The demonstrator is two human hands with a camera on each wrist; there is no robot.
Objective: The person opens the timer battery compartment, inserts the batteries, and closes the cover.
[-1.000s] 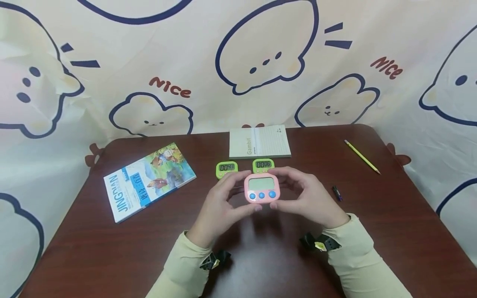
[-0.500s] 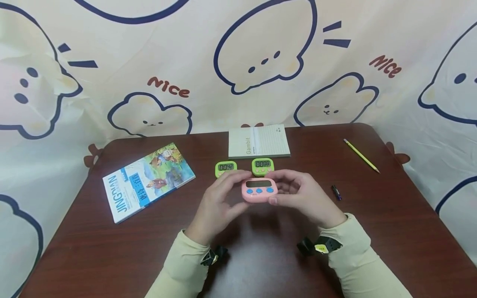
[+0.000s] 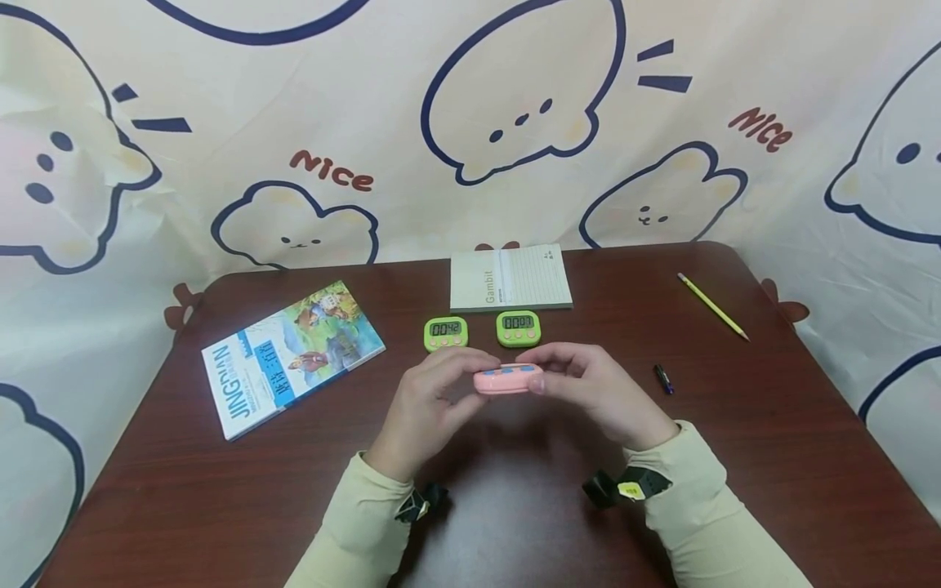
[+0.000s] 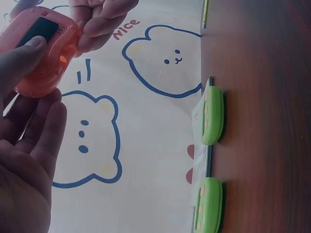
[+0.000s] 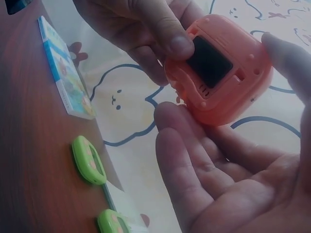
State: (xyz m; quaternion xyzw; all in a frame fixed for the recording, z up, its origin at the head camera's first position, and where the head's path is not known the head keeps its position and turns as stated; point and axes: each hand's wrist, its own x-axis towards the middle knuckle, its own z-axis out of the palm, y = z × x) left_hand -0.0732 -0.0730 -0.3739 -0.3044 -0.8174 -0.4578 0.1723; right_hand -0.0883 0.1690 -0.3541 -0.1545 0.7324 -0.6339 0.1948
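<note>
A pink digital timer (image 3: 507,380) with blue buttons is held above the table, tilted so that its lower edge faces the head camera. My left hand (image 3: 428,408) pinches it on the left, the thumb on the dark rectangular panel (image 5: 212,63) on its back. On the other side my right hand (image 3: 606,398) grips its edge between thumb and fingers, while the lower fingers reach out loosely in the right wrist view. Just beyond the hands stand two green digital timers, the left one (image 3: 445,331) partly near my left fingers and the right one (image 3: 518,328), both with lit digits.
A lined notepad (image 3: 510,279) lies at the table's back edge behind the green timers. To the left is a colourful book (image 3: 294,359). A yellow-green pencil (image 3: 713,307) and a small dark pen-like piece (image 3: 664,380) lie to the right.
The pink timer has tipped from showing its screen and buttons to nearly edge-on, and it has come slightly lower. Both hands have turned with it, keeping hold. The green timers' digits have changed.
</note>
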